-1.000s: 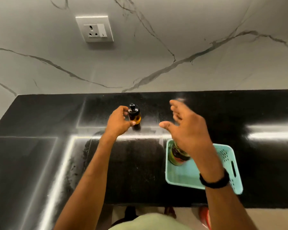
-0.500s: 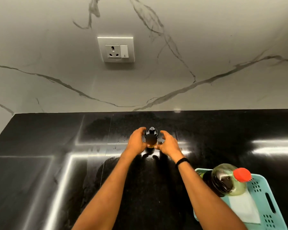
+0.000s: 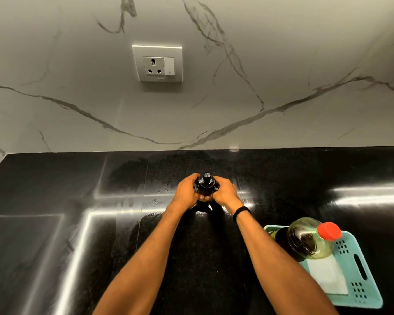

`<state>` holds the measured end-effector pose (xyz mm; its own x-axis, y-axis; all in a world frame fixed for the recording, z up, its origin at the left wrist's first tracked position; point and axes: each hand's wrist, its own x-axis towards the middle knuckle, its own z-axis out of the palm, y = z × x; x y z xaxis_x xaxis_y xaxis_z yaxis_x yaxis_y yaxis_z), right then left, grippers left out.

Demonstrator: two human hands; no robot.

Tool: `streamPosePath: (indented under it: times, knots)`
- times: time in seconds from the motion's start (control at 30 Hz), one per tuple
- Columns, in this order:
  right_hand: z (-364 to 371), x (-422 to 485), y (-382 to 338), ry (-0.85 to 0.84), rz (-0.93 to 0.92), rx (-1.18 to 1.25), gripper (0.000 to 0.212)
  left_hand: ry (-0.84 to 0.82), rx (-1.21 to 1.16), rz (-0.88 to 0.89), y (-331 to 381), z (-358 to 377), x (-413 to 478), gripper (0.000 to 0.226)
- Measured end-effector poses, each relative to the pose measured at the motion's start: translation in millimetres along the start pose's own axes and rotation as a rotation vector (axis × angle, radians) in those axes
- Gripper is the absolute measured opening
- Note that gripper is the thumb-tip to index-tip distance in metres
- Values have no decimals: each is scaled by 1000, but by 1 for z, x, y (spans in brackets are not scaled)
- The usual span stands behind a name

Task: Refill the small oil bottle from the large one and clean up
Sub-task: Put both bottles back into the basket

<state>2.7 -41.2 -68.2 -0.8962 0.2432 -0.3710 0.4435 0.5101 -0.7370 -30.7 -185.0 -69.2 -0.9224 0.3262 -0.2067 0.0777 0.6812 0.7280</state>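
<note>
The small oil bottle (image 3: 205, 184), dark-capped with amber oil, stands on the black counter (image 3: 77, 189) near the wall. My left hand (image 3: 187, 193) grips its left side and my right hand (image 3: 225, 193) grips its right side, fingers curled round the body, which is mostly hidden. The large oil bottle (image 3: 309, 239) with a red cap (image 3: 329, 231) lies tilted in a teal basket (image 3: 359, 269) at the lower right, apart from both hands.
A white folded cloth or paper (image 3: 328, 278) lies in the basket beside the large bottle. A wall socket (image 3: 157, 63) sits on the marble backsplash above. The counter's left end meets a side wall.
My right hand left the space above the basket and closed on the small bottle opposite the left hand. The view has tilted up, showing more wall and the large bottle's cap.
</note>
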Motion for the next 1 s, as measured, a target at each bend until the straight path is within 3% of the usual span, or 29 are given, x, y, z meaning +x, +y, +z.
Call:
streamPosePath:
  times: [0.33,0.47,0.6,1.0]
  knots:
    - [-5,-82,6,66,-64,-1,67,40,41,92,8,1,-75,66]
    - [-24,-144,12,79,-121,36,65,71,160,118,28,0,-133,67]
    - [-49,-201,25,79,-143,79,69,25,132,152,64,2,-188,68]
    - [-167,-289,127,138,-46,53,71,-23,169,255,173,117,-249,65]
